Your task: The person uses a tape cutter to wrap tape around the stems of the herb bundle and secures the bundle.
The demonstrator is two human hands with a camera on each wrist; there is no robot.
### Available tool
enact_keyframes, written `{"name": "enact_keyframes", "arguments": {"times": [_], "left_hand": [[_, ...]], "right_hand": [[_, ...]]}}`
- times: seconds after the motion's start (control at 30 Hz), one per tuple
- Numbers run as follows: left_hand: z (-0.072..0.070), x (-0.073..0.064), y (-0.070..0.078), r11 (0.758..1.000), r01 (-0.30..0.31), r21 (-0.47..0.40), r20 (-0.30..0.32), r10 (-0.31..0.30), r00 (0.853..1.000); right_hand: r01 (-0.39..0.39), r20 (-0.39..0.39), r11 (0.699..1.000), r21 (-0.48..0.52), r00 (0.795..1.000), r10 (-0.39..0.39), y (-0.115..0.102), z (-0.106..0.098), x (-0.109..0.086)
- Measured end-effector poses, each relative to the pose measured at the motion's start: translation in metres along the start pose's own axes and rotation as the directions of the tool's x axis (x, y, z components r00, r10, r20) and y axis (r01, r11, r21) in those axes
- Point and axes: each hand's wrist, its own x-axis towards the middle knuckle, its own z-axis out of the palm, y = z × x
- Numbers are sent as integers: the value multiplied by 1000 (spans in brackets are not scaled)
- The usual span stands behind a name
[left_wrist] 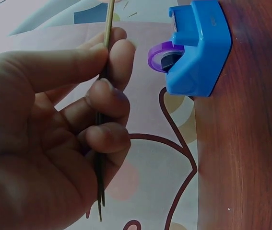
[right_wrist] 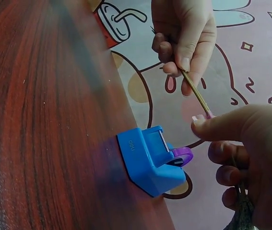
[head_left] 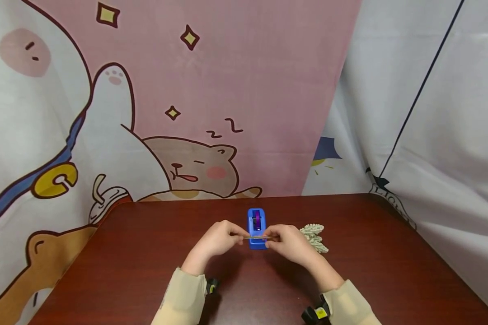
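Observation:
A thin bundle of stems (right_wrist: 196,92) stretches level between my two hands. My left hand (head_left: 221,239) pinches one end between thumb and forefinger, its other fingers curled along the stems, whose tips stick out past the palm in the left wrist view. My right hand (head_left: 288,243) pinches the bundle farther along, and something pinkish shows by its thumb tip. Pale green heads like wheat ears (head_left: 317,231) emerge beyond the right hand. Just past the hands stands a blue tape dispenser (left_wrist: 207,52) with a roll of purple tape (right_wrist: 183,155); neither hand is seen touching it.
The dark red-brown tabletop (head_left: 146,253) extends around the hands. A printed cloth (head_left: 268,90) with cartoon animals hangs along the table's far edge, and a white cloth (head_left: 451,135) hangs at the right.

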Motion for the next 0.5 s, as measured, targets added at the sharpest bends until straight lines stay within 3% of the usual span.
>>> {"name": "enact_keyframes", "arguments": {"times": [0.23, 0.5], "left_hand": [[0, 1, -2, 998, 0, -68, 10, 0, 1000], [0, 1, -2, 997, -2, -75, 7, 3, 1000]], "right_hand": [[37, -40, 997, -61, 998, -39, 0, 0, 0], [41, -65, 999, 15, 997, -40, 2, 0, 0]]}}
